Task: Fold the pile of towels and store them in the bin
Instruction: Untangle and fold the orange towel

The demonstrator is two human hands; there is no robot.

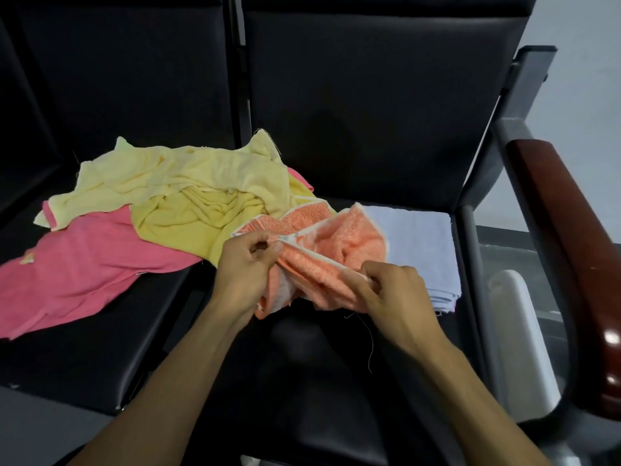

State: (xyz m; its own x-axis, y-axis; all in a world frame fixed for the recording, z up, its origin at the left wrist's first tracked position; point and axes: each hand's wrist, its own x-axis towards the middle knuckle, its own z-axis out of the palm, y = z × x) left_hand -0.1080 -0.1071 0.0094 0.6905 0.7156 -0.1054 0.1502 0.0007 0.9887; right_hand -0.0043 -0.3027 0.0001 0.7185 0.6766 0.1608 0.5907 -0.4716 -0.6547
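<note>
An orange towel (339, 243) with a white hem lies crumpled on the black seat (336, 364) in front of me. My left hand (242, 267) pinches its hem at the left end. My right hand (393, 290) pinches the same hem further right, and the edge runs taut between them. A loose pile sits to the left: a pale yellow towel (188, 176), a darker yellow towel (188, 220) and a pink towel (80, 264). A folded lavender towel (420, 243) lies flat on the seat behind my right hand.
The black seats have tall dark backrests (369, 95). At the right runs a reddish-brown wooden armrest (568, 237) on a metal frame. A white object (524, 334), possibly a bin, stands beyond the seat's right edge; a loose thread hangs from the orange towel.
</note>
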